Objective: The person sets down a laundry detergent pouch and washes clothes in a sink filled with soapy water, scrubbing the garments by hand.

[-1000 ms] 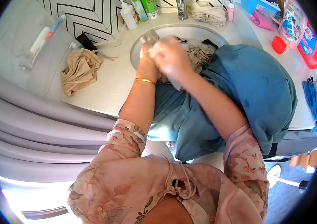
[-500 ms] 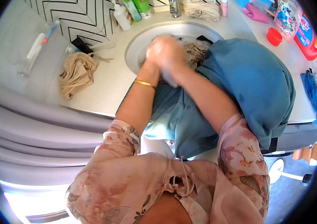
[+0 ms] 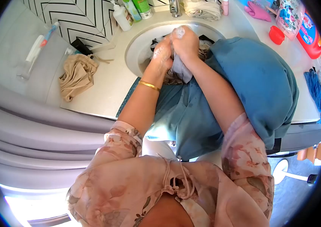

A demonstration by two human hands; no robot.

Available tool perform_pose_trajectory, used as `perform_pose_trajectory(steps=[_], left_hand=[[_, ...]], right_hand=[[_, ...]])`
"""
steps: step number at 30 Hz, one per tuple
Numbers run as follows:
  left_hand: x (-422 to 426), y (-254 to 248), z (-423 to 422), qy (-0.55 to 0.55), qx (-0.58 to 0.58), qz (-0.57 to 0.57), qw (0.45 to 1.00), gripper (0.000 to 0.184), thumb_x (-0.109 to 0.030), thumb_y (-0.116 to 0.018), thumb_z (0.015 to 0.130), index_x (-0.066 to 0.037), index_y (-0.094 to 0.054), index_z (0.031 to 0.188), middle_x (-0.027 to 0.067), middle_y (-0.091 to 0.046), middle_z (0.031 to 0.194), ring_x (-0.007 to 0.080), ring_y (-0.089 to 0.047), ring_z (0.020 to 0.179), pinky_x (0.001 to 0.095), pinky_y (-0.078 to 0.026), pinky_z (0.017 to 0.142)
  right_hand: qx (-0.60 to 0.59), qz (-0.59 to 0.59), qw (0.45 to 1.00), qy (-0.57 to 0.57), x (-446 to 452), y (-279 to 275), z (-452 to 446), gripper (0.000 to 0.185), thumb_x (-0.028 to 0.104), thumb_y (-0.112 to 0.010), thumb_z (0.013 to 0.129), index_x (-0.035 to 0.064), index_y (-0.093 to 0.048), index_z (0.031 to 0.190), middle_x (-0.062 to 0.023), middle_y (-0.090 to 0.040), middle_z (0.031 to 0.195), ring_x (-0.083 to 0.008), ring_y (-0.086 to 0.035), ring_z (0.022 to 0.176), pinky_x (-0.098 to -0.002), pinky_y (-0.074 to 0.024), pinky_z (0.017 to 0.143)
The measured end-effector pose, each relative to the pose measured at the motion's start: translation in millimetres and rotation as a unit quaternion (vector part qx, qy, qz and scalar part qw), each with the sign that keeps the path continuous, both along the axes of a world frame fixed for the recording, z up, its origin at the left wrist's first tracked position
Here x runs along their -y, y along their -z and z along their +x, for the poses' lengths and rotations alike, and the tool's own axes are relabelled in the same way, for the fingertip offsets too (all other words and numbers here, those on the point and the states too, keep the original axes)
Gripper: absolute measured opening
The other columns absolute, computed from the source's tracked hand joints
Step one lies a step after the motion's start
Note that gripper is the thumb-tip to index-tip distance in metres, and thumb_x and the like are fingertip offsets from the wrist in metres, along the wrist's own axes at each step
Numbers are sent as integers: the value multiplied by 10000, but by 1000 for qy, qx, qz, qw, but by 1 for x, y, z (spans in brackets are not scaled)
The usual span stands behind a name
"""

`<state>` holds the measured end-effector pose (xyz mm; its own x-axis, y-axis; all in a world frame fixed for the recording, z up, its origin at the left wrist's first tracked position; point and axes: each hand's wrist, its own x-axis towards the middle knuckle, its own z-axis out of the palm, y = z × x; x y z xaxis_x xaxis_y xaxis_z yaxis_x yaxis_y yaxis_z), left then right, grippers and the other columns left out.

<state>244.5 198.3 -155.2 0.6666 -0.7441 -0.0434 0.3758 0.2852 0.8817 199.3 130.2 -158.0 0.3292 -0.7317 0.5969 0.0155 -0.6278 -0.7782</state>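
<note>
Above a white oval sink (image 3: 133, 48), my left hand (image 3: 162, 53) and my right hand (image 3: 185, 41) are closed together, with soap suds on both. A wet grey cloth (image 3: 182, 69) is gripped between them and hangs down toward my wrists. Most of the cloth is hidden by my fingers. Darker and brownish wet clothes (image 3: 172, 78) lie in the sink below. A large blue-teal garment (image 3: 253, 75) drapes over the sink's right and front rim and hangs off the counter edge, under my right forearm.
Beige folded fabric (image 3: 78, 75) lies on the counter at left. A pump bottle (image 3: 122, 17), a faucet (image 3: 175, 8) and a pale folded cloth (image 3: 203, 10) stand along the back. At right are a red cap (image 3: 276, 35), a red detergent bottle (image 3: 309, 37) and a blue cloth (image 3: 314, 89).
My hands were blurred and pressed together; now they are sharper, with the right hand a little higher and further right. More of the grey cloth shows below them.
</note>
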Motion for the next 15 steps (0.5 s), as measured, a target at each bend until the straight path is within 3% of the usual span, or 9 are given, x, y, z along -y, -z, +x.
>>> perform_pose_trajectory(steps=[3, 4, 7, 8, 11, 12, 13, 14, 15], left_hand=[[5, 11, 12, 10, -102, -28, 994, 328, -318, -436, 876, -49, -494, 1054, 114, -557, 1011, 240, -526, 914, 383, -409, 856], [5, 10, 22, 13, -144, -68, 987, 359, -328, -415, 884, -37, -479, 1083, 120, -551, 1037, 247, -523, 930, 387, -405, 865], [-9, -7, 24, 6, -194, -145, 970, 395, -362, -342, 905, -24, -472, 1064, 129, -550, 1023, 263, -522, 940, 409, -398, 881], [-9, -1, 34, -7, -199, -158, 967, 403, -373, -330, 906, -29, -482, 1049, 127, -552, 1022, 266, -520, 951, 417, -389, 891], [-12, 0, 38, -85, -171, -124, 974, 317, -332, -341, 911, -56, -496, 920, 103, -558, 924, 251, -528, 888, 413, -407, 862], [-11, 5, 43, -103, -148, -100, 979, 298, -322, -345, 912, -64, -494, 897, 94, -556, 903, 245, -529, 871, 408, -413, 852], [-10, 13, 49, -120, -125, -73, 982, 282, -312, -350, 912, -72, -492, 874, 85, -555, 882, 240, -530, 855, 403, -419, 842], [-5, 29, 64, -147, -137, -58, 978, 304, -342, -447, 872, -57, -498, 967, 107, -549, 970, 238, -538, 875, 398, -436, 826], [-3, 51, 84, -24, -157, -127, 979, 297, -341, -451, 869, -62, -503, 957, 100, -556, 957, 239, -532, 889, 398, -398, 868]], right_hand=[[-10, 216, 973, -83, 18, 15, 9, 241, 213, -598, 668, -1, -579, 778, -179, -589, 739, -293, -581, 712, -377, -442, 655], [73, 309, 938, -140, 30, 34, 21, 270, 238, -580, 703, 6, -589, 840, -149, -606, 832, -250, -579, 765, -343, -438, 663], [56, 500, 802, -323, 46, 41, 24, 285, 252, -570, 737, 18, -580, 898, -107, -591, 924, -197, -557, 799, -313, -434, 681], [26, 546, 740, -392, 20, -1, -5, 326, 274, -589, 752, 25, -566, 962, -84, -572, 951, -166, -534, 805, -293, -430, 682], [-112, 400, 802, -429, 6, -4, -6, 419, 300, -604, 769, 34, -518, 1081, -90, -583, 994, -199, -559, 870, -306, -439, 776], [-41, 390, 785, -480, 8, 11, 5, 442, 309, -627, 758, 27, -524, 1083, -127, -573, 1020, -212, -549, 898, -300, -426, 793], [-45, 274, 882, -380, 9, 24, 13, 413, 294, -631, 754, 30, -536, 1057, -135, -570, 1017, -217, -544, 907, -299, -425, 785], [-47, 150, 951, -267, 2, 26, 16, 384, 280, -634, 749, 34, -548, 1031, -144, -567, 1014, -222, -540, 916, -299, -424, 777], [-47, 20, 988, -145, -6, 26, 19, 355, 265, -637, 744, 37, -560, 1005, -152, -565, 1011, -228, -535, 925, -299, -424, 770]])
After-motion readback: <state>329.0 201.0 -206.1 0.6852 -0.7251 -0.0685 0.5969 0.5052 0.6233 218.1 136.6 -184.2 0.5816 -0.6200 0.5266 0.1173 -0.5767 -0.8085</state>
